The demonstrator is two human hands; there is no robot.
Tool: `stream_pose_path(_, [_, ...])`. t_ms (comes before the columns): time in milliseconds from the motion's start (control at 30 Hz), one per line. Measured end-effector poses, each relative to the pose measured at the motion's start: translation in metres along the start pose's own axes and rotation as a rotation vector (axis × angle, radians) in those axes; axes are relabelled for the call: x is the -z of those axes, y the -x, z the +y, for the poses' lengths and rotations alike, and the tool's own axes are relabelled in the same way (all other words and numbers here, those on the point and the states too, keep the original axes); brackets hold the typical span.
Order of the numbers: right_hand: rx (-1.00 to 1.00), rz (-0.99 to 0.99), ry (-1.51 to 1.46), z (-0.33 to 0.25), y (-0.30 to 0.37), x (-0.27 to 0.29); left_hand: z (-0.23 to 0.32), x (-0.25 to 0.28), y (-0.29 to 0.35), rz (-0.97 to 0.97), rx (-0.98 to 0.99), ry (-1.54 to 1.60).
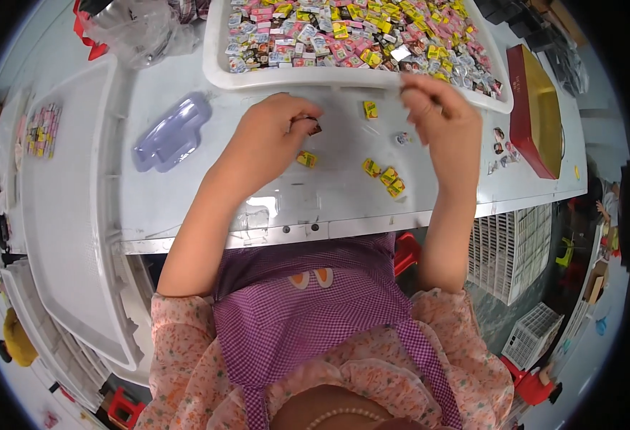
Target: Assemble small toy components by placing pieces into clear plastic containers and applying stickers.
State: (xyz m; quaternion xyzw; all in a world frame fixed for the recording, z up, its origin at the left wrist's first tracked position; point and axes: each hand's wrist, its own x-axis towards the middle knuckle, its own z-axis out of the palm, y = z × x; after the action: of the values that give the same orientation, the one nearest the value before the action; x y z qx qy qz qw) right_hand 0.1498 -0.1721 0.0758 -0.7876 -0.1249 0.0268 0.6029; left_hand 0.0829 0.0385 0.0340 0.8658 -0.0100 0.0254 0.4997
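My left hand (268, 136) is closed, its thumb and fingertips pinching a small dark brown wrapped piece (315, 129) above the white table. Just below those fingers lies a yellow wrapped piece (306, 159). My right hand (444, 111) is raised at the near rim of a big white tray (358, 79), fingers bent and apart, with nothing visible between them. Small wrapped pieces in yellow, pink, brown and white (343, 36) fill the tray. Between my hands lie a silvery white piece (401, 138), a single yellow piece (370, 110) and a group of yellow ones (389, 177).
To the left lies a clear purplish plastic mould tray (173, 132). Beyond it, a long white tray (71, 208) holds a bundle of wrapped pieces (43, 131). A red box with a gold inside (533, 111) stands at the right, near several loose pieces (501, 147). White crates (512, 251) sit below.
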Motion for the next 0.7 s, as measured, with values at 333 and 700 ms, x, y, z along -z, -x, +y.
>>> stream_pose_path(333, [-0.222,-0.094,-0.106,0.036,0.037,-0.013,0.007,-0.009,-0.014,-0.236,-0.061,-0.343])
stream_pose_path(700, [-0.108,-0.151,0.009,0.039,0.045,-0.057,0.001,-0.006,0.011,-0.084,0.008,-0.221])
